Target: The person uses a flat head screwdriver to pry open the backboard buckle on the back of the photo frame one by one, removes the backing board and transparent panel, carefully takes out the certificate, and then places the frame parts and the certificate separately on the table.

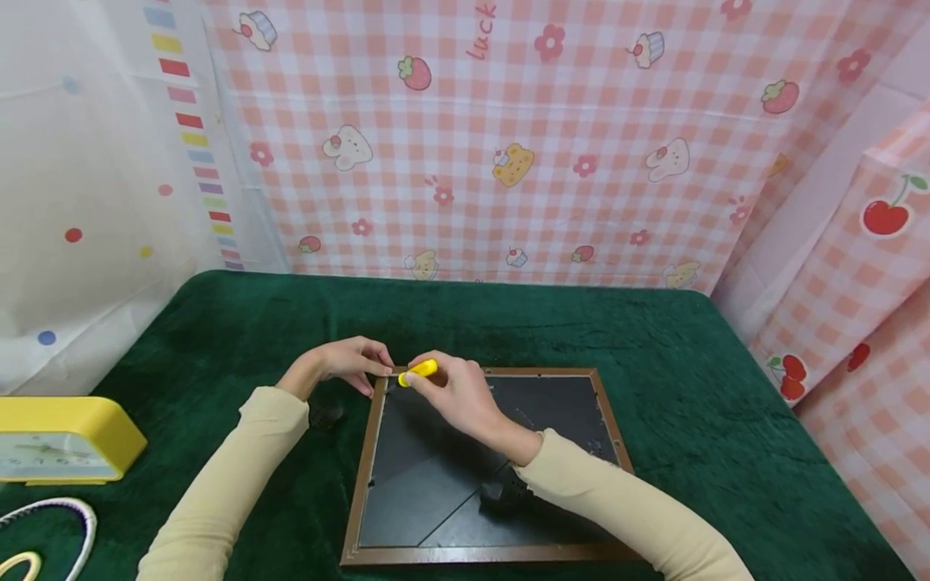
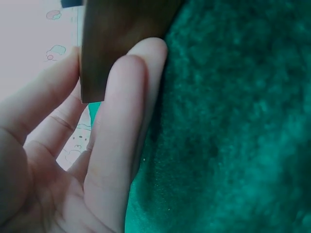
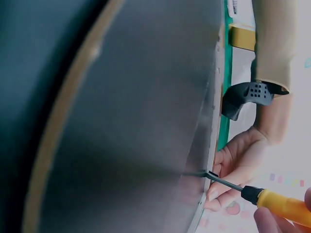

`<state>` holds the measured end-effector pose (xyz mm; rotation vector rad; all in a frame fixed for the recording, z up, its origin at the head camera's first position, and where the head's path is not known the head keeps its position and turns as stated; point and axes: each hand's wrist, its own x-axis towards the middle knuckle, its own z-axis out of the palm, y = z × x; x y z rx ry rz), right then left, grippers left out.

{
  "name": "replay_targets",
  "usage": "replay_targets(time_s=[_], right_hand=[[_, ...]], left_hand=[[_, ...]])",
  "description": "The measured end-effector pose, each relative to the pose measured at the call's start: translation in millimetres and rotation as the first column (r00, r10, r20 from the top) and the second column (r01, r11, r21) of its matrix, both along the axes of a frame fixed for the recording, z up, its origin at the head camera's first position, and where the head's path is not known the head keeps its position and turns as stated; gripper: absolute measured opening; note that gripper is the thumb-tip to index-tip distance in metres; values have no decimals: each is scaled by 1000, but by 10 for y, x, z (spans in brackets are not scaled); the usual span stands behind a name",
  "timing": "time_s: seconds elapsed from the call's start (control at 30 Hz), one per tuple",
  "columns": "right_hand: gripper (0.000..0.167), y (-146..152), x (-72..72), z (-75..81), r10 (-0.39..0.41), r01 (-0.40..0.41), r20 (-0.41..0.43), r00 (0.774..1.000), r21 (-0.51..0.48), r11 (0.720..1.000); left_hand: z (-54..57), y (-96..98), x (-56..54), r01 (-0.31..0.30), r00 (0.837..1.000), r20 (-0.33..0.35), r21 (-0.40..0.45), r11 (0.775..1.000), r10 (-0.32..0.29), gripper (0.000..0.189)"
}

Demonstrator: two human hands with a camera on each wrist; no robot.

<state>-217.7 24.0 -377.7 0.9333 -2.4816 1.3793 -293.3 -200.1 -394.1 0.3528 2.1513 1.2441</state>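
Yellow-handled screwdriver [image 1: 420, 371] in right hand [image 1: 459, 393], brown rectangular frame [image 1: 479, 555] in left hand [image 1: 356, 358], I'm probably bending a black tab [image 3: 213, 174]; push gently next.

Pale cream sleeves [image 1: 225, 476], black wrist mount [image 3: 243, 93]
The sleeves, low in the head view, are plain and creased; the curved mount, upper right in the right wrist view, has small square holes.

Clock [image 1: 69, 440] left of frame [image 1: 450, 555]
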Motion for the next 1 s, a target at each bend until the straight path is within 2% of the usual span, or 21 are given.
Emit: replay_targets(time_s=[0.13,0.3,0.4,0.47,0.5,0.57,0.63,0.67,0.7,0.73,0.83,0.93,1.0], right_hand=[[24,-9,40,-6,11,-7,-107,994,43,999],[23,-6,91,-4,-2,26,-211,977,111,993],[23,17,100,75,-20,44,-280,960,80,996],[22,50,86,168,-36,50,-289,957,40,998],[21,76,75,218,-41,47,-275,961,18,999],[19,143,47,300,-26,22,-191,981,-19,1000],[18,223,24,323,19,-21,-36,999,-55,998],[18,264,16,317,53,-49,52,997,-80,996],[18,305,16,304,90,-75,141,986,-110,991],[18,341,18,280,129,-98,228,965,-145,985],[21,433,66,186,221,-133,427,877,-226,965],[25,506,155,71,267,-140,540,798,-264,954],[28,543,229,13,275,-141,582,765,-265,954]], left_hand=[[-6,8,-9,4,1000,-6,4,1000,-4,20],[-8,28,-15,8,1000,-3,6,1000,-8,21],[8,38,-21,8,1000,3,6,1000,-8,21],[20,38,-29,6,1000,6,6,1000,-6,20],[24,35,-34,4,1000,6,5,1000,-4,20],[28,27,-40,0,1000,9,4,1000,0,20],[24,21,-38,-5,1000,10,2,1000,5,19],[19,16,-35,-7,1000,9,0,1000,7,19],[16,11,-32,-10,1000,9,-2,1000,10,18],[12,6,-28,-11,1000,9,-3,1000,11,18],[1,-5,-15,-14,1000,7,-4,1000,14,18],[-11,-11,-10,-4,1000,4,5,1000,4,19],[-17,-13,-9,-1,1000,2,11,1000,1,19]])
